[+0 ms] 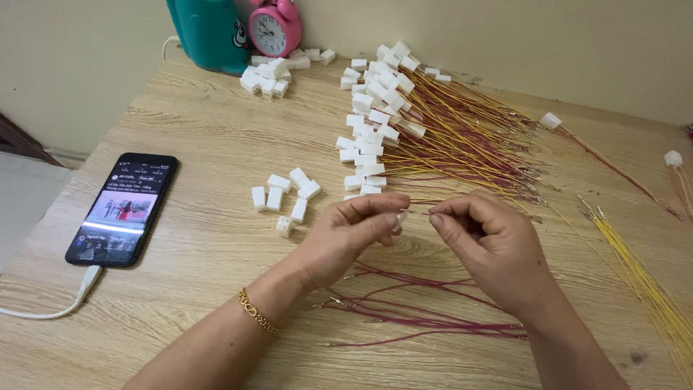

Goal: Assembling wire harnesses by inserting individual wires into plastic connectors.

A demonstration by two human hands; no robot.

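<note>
Nearest the camera, two bare forearms reach in over the wooden table [195, 166], the left one wearing a gold bracelet [257, 312] at the wrist. Just under and between the wrists lies a loose bunch of dark red wires [426, 318] with small metal ends, fanned out flat on the wood. Above them the left hand [350, 231] has its grip pressed together, thumb and fingers pinching a small white connector [399, 215] that is mostly hidden by the fingertips. The right hand [487, 242] faces it, its grip closed too, pinching a thin wire [419, 211] whose metal tip points at the connector and sits just beside it; whether the tip is already inside cannot be told. To the right of that hand a sheaf of yellow wires [639, 278] runs off toward the near right corner. Left of the hands a few loose white housings [285, 195] lie scattered, and farther left a black phone [123, 208] rests face up with its screen lit and a white cable [61, 303] plugged in. Beyond the hands is a big heap of finished connectors with yellow and red wires [433, 130]. At the far edge, against the wall, sit another small pile of white housings [271, 72], a pink alarm clock [274, 27] and a teal container [206, 32].
</note>
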